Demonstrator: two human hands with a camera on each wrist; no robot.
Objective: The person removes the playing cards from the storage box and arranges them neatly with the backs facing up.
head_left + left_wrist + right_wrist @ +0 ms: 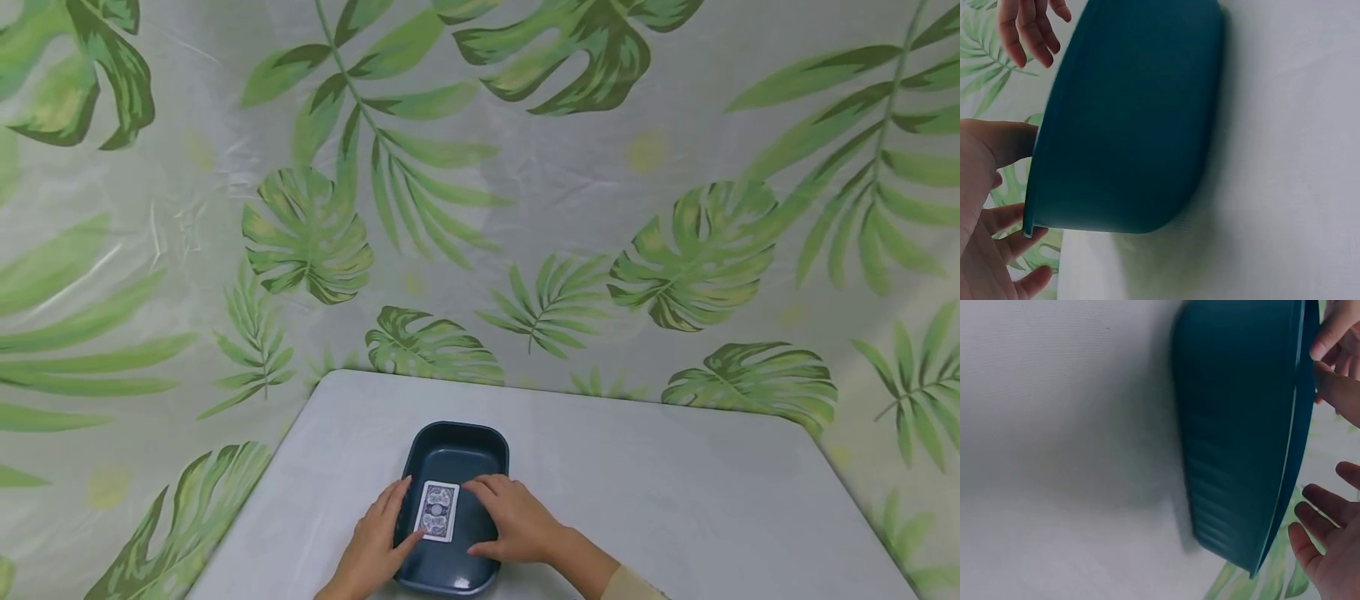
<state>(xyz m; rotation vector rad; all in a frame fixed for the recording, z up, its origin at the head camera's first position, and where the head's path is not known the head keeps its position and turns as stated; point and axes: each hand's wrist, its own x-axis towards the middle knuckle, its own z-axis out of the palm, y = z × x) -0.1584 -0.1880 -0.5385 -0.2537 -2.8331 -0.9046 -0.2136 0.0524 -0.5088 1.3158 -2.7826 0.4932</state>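
Note:
A dark blue-green rectangular tub (450,575) stands on the white table. Inside it lies a playing card stack (437,510), patterned back facing up, edges slightly offset. My left hand (377,537) is at the tub's left side, fingers along the rim and thumb reaching inward to the cards' lower left corner. Over the right side of the tub is my right hand (517,521), thumb and fingers spread apart, fingertips near the cards' upper right corner. In the left wrist view, the outer wall (1129,125) hides the cards; the left thumb (1016,140) overlaps its rim.
The white table (675,500) extends to the right and behind the tub. A leaf-patterned sheet (555,208) hangs behind the table's far edge. A light sleeve (630,585) covers the right forearm.

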